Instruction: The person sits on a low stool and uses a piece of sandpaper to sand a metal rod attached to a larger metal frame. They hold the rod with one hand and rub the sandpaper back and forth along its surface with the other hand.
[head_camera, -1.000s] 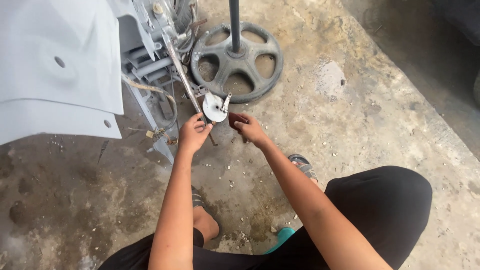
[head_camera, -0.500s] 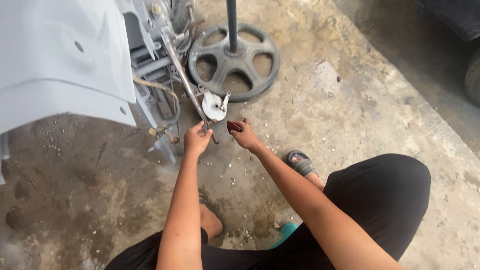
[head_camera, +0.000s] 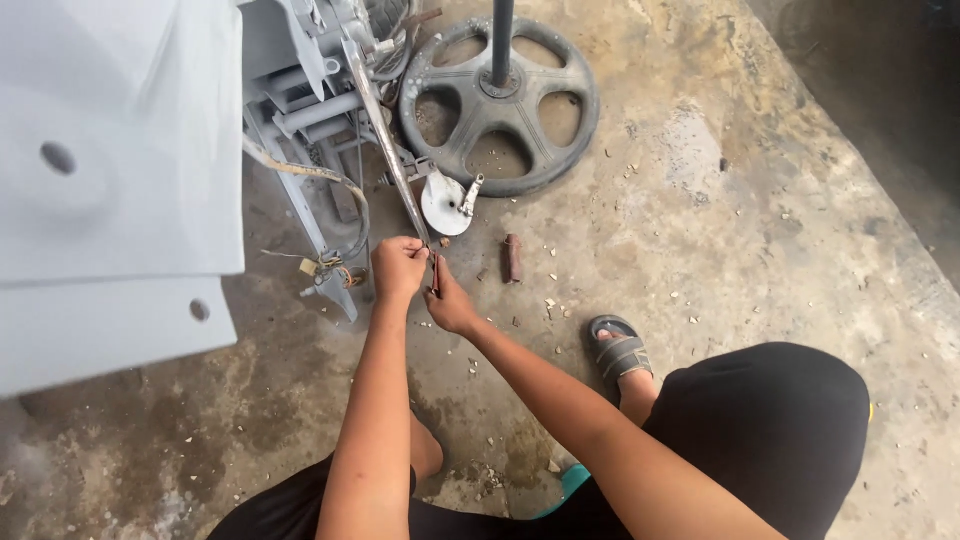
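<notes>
My left hand (head_camera: 398, 268) is closed around the lower end of a long grey metal rod (head_camera: 385, 140) that slants down out of a grey machine frame (head_camera: 300, 90). My right hand (head_camera: 448, 300) is pressed against it from the right and pinches a thin dark pin (head_camera: 435, 276) at the rod's tip. A white round disc part (head_camera: 443, 203) hangs beside the rod just above both hands. A short rusty cylinder (head_camera: 512, 258) lies on the concrete a little to the right of my right hand.
A large grey panel (head_camera: 110, 170) fills the left side. A round spoked metal base (head_camera: 500, 100) with an upright pole stands behind the disc. My sandalled foot (head_camera: 620, 350) and bent knee are at the right. Small debris litters the stained concrete floor (head_camera: 750, 200).
My right hand has moved left to join the left hand at the rod's end. The reddish piece it held before is out of it, and a rusty cylinder now lies on the floor.
</notes>
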